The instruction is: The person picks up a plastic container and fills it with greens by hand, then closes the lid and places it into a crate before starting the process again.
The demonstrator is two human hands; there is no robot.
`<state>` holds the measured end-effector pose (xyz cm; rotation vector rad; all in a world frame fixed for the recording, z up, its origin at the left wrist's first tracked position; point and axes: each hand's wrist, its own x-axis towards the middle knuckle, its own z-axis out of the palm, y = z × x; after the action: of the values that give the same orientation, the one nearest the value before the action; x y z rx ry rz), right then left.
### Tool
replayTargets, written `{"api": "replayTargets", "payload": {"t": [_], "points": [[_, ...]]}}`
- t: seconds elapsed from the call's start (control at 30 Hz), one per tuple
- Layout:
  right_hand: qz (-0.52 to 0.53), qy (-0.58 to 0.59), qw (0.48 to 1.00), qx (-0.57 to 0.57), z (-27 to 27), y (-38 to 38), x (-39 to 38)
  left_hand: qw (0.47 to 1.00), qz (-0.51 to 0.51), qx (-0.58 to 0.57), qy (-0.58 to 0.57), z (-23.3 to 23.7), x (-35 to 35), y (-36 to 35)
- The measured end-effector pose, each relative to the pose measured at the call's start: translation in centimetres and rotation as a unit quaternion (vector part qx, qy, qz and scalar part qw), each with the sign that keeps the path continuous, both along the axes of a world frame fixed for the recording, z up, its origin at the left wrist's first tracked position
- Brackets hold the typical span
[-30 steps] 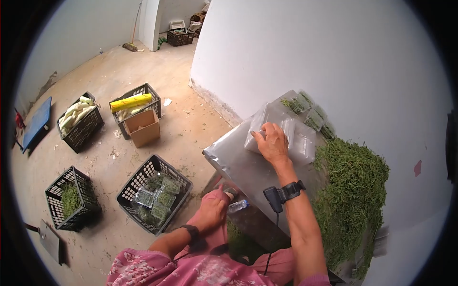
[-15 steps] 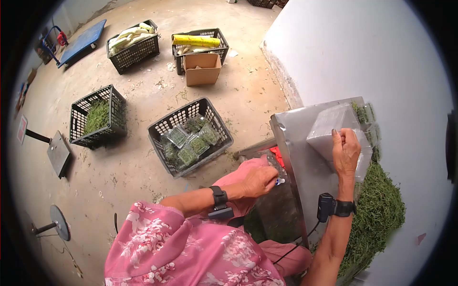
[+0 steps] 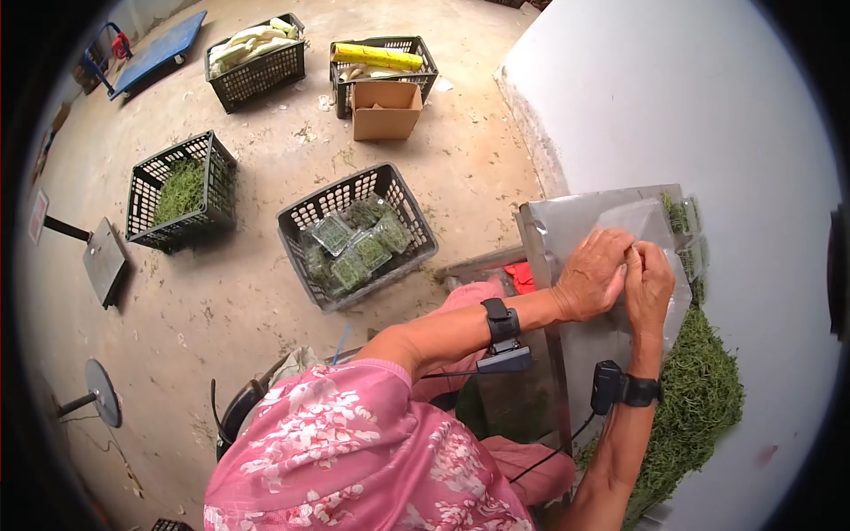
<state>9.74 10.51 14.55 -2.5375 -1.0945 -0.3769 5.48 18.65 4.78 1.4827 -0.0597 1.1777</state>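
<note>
My left hand (image 3: 593, 276) and my right hand (image 3: 649, 285) meet over clear plastic packaging (image 3: 636, 214) on a metal-topped table (image 3: 575, 217). The fingers of my left hand are bent and pressed together against my right fingertips; whatever they pinch is hidden. My right hand is closed on the plastic, thumb and fingers together. Beyond my right hand, filled clear boxes of greens (image 3: 689, 232) stand along the table's right edge. A large heap of thin green stems (image 3: 695, 398) lies beside my right forearm.
A black crate (image 3: 297, 232) holds several packed boxes of greens; another crate (image 3: 133, 203) holds loose greens. Further back are a crate of pale vegetables (image 3: 257, 84), a cardboard box (image 3: 387, 119) and a blue trolley (image 3: 164, 51). A platform scale (image 3: 104, 261) stands left. A white wall (image 3: 708, 106) rises right.
My left hand has moved up and right from beside the table, where a small blue-and-white thing showed near it, to meet my right hand. The right hand has stayed at the plastic.
</note>
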Motion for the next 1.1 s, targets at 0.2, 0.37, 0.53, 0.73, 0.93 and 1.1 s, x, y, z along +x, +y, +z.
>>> {"api": "replayTargets", "payload": {"t": [0.2,0.37,0.53,0.73,0.93,1.1], "points": [[-0.001,-0.045,0.999,-0.021,-0.2,0.3,-0.1,1.000,0.002,-0.022,-0.002,-0.9,0.6,-0.4],[0.002,-0.043,0.999,-0.028,-0.4,0.0,0.2,0.999,0.018,0.018,0.042,-2.4,1.2,-0.4],[0.013,-0.077,0.996,-0.052,-0.4,0.4,-0.3,0.994,0.039,0.043,0.093,-3.4,1.8,-0.6],[0.019,-0.054,0.993,-0.104,0.6,0.1,-0.1,0.993,0.039,0.058,0.092,-3.7,1.8,-0.6],[0.014,-0.086,0.988,-0.131,0.2,0.3,-0.5,0.993,0.044,0.065,0.085,-3.9,1.8,-0.5],[-0.024,-0.118,0.976,-0.180,-1.0,0.6,-0.6,0.991,0.045,0.075,0.097,-3.9,1.7,-0.5]]}}
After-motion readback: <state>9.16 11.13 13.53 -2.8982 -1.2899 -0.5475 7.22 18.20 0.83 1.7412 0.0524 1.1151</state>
